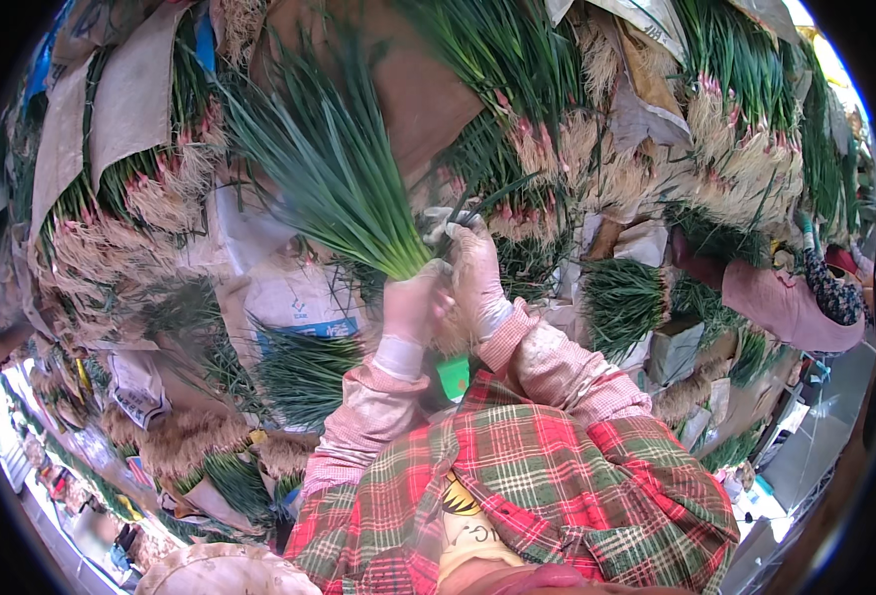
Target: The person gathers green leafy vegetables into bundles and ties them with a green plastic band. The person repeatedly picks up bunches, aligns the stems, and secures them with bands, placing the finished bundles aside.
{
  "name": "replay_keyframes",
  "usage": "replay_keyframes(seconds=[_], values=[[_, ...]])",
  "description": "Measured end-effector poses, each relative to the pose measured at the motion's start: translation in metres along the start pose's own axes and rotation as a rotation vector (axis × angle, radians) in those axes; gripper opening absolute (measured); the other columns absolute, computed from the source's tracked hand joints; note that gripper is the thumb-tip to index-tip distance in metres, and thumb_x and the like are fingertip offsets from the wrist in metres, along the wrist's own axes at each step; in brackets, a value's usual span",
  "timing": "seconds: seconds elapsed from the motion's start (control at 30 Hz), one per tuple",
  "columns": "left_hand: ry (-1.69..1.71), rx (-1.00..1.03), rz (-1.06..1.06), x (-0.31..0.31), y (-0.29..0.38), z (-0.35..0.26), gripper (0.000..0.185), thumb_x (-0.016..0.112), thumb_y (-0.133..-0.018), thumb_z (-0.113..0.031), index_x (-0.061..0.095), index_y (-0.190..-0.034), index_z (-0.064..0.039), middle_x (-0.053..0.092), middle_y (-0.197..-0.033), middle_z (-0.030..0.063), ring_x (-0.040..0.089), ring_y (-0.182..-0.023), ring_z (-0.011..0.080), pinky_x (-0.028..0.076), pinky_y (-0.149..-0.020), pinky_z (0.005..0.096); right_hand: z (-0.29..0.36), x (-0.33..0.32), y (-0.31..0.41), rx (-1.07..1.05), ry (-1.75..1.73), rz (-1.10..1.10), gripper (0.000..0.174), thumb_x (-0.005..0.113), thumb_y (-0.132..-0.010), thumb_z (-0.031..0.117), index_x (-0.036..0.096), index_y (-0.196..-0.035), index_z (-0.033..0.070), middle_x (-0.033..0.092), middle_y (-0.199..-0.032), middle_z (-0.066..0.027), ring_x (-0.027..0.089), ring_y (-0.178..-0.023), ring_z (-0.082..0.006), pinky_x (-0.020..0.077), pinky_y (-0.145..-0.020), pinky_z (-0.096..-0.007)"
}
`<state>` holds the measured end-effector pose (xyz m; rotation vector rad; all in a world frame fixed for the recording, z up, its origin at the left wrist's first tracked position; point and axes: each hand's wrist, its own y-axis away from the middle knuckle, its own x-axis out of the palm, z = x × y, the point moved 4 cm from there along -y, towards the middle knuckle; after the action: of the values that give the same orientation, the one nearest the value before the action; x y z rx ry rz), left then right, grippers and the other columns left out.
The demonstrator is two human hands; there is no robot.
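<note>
My gloved left hand is closed around the lower part of a bunch of green onions, whose leaves fan out to the upper left. Pale roots hang below, between my wrists. Against the bunch's right side, my gloved right hand pinches a few thin green leaves between thumb and fingers. Both hands nearly touch in front of my chest. Under my left forearm lies another green onion bundle, beside a white printed sack.
Heaps of rooted green onions lie ahead, with more at the left and right. Brown sheeting covers part of the pile. A bundle lies right of my arms. A co-worker in a pink garment bends at the right.
</note>
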<state>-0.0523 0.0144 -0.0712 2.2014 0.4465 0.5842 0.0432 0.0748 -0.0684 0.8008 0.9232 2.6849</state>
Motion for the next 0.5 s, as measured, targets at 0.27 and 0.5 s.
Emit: replay_keyframes(seconds=[0.27,0.5], values=[[-0.162,0.177,0.046,-0.021,0.015,-0.037,0.020,0.062,-0.096,-0.018,0.063,-0.084,-0.001,0.066,-0.062,0.0102,0.056,-0.041,0.0110,0.039,-0.036,0.0211,0.051,-0.051,-0.068,-0.240,0.652,0.056,0.017,0.050,-0.097,0.014,0.055,-0.110,0.005,0.065,-0.100,-0.0110,0.060,-0.073,-0.0148,0.0514,-0.066,-0.0279],[-0.024,0.036,0.187,-0.043,-0.021,-0.061,0.018,0.065,-0.093,-0.018,0.062,-0.085,-0.002,0.065,-0.060,0.0123,0.053,-0.039,0.0122,0.034,-0.032,0.0227,0.137,-0.027,-0.099,-0.642,1.425,-0.004,0.040,0.064,-0.094,0.034,0.061,-0.126,0.010,0.067,-0.119,-0.0137,0.065,-0.108,-0.0293,0.0515,-0.094,-0.0372]])
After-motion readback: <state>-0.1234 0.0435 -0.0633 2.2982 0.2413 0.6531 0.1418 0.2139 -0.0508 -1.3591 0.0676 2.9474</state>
